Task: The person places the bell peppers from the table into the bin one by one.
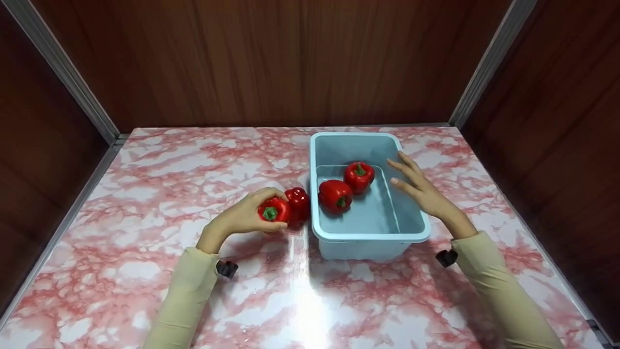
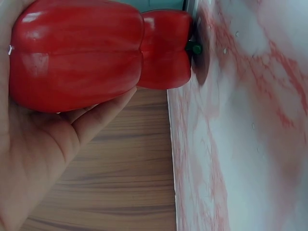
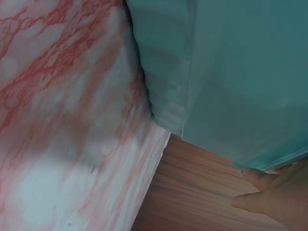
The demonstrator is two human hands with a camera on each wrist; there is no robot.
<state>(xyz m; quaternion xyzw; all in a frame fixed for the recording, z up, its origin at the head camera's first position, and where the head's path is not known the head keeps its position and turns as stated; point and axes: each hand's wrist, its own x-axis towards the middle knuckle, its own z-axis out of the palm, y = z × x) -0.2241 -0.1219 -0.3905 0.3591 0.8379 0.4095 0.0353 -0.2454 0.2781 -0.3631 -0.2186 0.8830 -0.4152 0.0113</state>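
My left hand (image 1: 242, 213) grips a red bell pepper (image 1: 280, 206), fingers on its far side and thumb on its near side, green stem facing up. In the left wrist view the held pepper (image 2: 79, 53) overlaps a second bell pepper (image 2: 166, 48), which stands stem down on the table. That second pepper (image 1: 299, 206) is right beside the left wall of a light blue bin (image 1: 370, 236). My right hand (image 1: 421, 189) has its fingers spread over the bin's right rim, holding nothing. Inside the bin are two more peppers, one lying (image 1: 334, 196) and one upright (image 1: 359, 177).
The bin stands on a red-and-white marbled table (image 1: 169, 194). Brown wood-grain panels (image 1: 290, 63) rise behind and at both sides, with grey metal strips in the corners. Small black devices (image 1: 226, 269) are worn at both wrists.
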